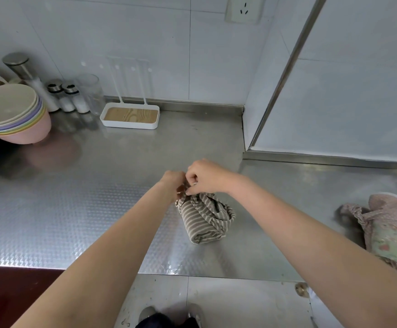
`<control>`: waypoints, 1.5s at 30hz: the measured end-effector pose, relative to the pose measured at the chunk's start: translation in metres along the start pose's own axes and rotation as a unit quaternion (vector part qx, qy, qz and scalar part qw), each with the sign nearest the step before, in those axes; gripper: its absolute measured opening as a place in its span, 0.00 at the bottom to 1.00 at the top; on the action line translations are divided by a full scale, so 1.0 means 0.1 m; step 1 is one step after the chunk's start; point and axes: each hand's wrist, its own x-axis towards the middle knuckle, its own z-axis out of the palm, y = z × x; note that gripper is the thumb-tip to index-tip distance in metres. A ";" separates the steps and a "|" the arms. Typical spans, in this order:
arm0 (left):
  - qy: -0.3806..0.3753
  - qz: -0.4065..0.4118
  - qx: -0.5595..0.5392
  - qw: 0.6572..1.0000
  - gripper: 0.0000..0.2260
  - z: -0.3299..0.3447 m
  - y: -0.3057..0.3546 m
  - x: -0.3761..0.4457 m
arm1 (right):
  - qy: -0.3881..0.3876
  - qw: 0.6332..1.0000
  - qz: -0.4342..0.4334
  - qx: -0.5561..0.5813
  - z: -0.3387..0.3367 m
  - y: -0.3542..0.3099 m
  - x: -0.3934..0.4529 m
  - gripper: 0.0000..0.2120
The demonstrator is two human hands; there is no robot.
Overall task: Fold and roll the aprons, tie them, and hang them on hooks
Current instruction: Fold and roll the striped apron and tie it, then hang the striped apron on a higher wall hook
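The brown-and-white striped apron, rolled into a tight bundle (204,218), lies on the embossed stainless steel bench (74,197) just below centre, its long axis running from about 11 o'clock to 5 o'clock. It rests flat, most likely so the roll cannot loosen while its far end is tied. Both hands meet at that far end, at 12 o'clock from the bundle. The left hand (175,183) has its fingers curled in against the gathered fabric and appears to pinch the apron's strap there. The right hand (204,177) is closed too, thumb and fingertips nipping the same strap just beside the left, as if drawing a knot tight. A loop of strap drapes over the bundle's right side.

At 3 o'clock, well apart, a pink floral apron roll (387,233) lies already tied. At 10 o'clock stands a stack of pastel plastic bowls (10,114); at 11 o'clock, a white tray with a wooden base (130,117).
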 end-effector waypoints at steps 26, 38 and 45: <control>-0.117 0.176 0.226 0.951 0.10 0.00 0.29 -0.32 | 0.189 0.704 0.267 0.631 0.14 0.25 -0.39 0.15; -0.082 0.364 0.471 0.799 0.17 -0.05 0.55 -0.41 | 0.232 0.766 0.295 0.521 -0.58 0.15 -0.64 0.07; -0.164 0.430 0.498 0.735 0.10 0.24 1.12 -0.86 | 0.295 0.631 0.281 0.660 -1.27 0.09 -0.99 0.14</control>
